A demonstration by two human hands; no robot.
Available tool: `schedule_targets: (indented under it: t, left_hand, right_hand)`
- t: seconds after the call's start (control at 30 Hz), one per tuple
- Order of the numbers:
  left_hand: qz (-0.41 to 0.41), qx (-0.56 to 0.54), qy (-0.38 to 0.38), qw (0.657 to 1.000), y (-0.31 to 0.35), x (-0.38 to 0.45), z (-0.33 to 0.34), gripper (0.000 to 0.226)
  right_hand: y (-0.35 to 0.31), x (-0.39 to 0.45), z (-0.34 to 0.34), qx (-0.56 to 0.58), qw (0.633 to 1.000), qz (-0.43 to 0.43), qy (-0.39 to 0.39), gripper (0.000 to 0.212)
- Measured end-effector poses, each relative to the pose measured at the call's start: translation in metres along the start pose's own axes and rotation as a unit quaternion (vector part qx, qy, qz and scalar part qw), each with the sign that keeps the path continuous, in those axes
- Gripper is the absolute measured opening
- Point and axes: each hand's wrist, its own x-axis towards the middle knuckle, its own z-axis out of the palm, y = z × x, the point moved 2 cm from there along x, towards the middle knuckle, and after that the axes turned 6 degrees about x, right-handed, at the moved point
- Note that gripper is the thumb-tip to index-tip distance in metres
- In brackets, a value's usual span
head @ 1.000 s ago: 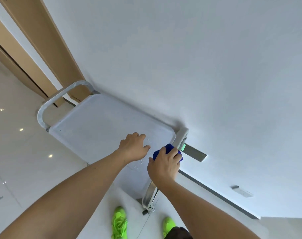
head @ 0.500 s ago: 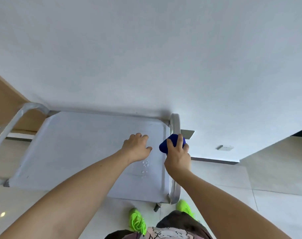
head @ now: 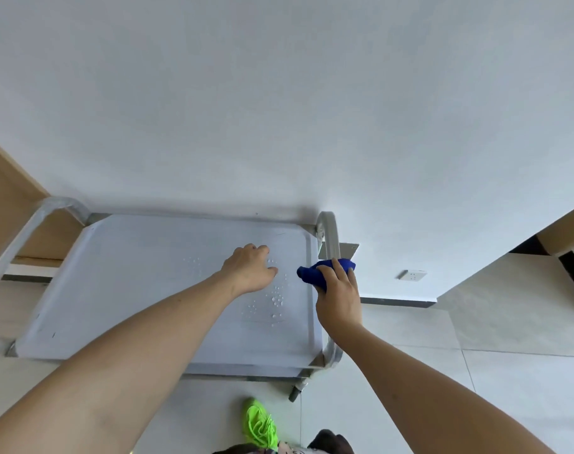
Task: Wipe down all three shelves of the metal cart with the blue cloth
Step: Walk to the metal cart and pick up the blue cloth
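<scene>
The metal cart's top shelf lies below me against the white wall, with water droplets scattered on its right half. My right hand grips a bunched blue cloth over the shelf's right rim, beside the right handle bar. My left hand rests on the shelf just left of the cloth, fingers bent loosely and holding nothing. The lower shelves are hidden under the top one.
The left handle bar stands beside a wooden door frame. A caster wheel shows under the near right corner. My green shoe is on the tiled floor. A wall socket sits to the right.
The view has swung so the cart lies square in front of me. My right hand with the cloth has shifted along the right rim; my left hand stays on the shelf.
</scene>
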Motion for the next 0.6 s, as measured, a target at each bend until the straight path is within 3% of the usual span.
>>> schedule_targets:
  t: [0.37, 0.6]
  left_hand:
    - [-0.058, -0.025, 0.012, 0.998, -0.017, -0.076, 0.005, 0.066]
    - [-0.033, -0.029, 0.017, 0.999, -0.030, -0.071, 0.001, 0.070]
  right_hand:
    - [-0.031, -0.066, 0.004, 0.180, 0.980, -0.080, 0.024, 0.032]
    - [-0.036, -0.079, 0.031, 0.233, 0.972, 0.018, -0.019, 0.032]
